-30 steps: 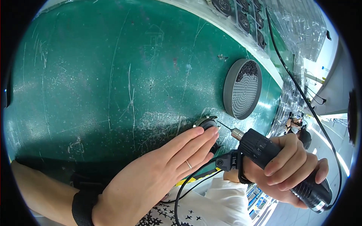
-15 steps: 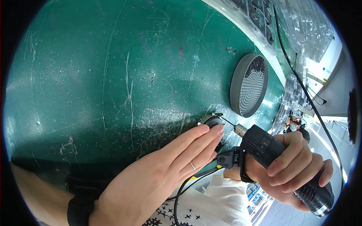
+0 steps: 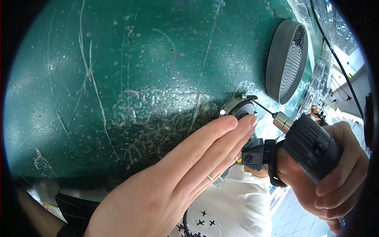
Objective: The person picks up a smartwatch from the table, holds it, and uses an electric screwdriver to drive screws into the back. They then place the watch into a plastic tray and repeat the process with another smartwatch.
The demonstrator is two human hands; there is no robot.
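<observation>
My left hand (image 3: 173,173) comes in from the lower left, fingers straight and close together. Its fingertips hold a small round silver-and-black part (image 3: 237,105), resembling a watch case, at the green tabletop; the thumb is hidden. In my right hand (image 3: 343,177) is a black power screwdriver (image 3: 312,144) with a silver chuck, gripped around its body. The thin bit reaches the raised lug at the part's upper edge and seems to touch it. A small black camera (image 3: 252,156) is strapped at the right wrist.
A round grey tray (image 3: 276,59) with a dimpled floor and many tiny dark pieces, probably screws, stands just beyond the part. Clear plastic packaging (image 3: 316,85) lies along the right edge. A black cable (image 3: 335,55) hangs at the upper right. The green tabletop (image 3: 150,59) is scratched.
The view has shifted closer, so tray, part and both hands appear larger and farther right. The bit still meets the lug, and both hands keep their hold.
</observation>
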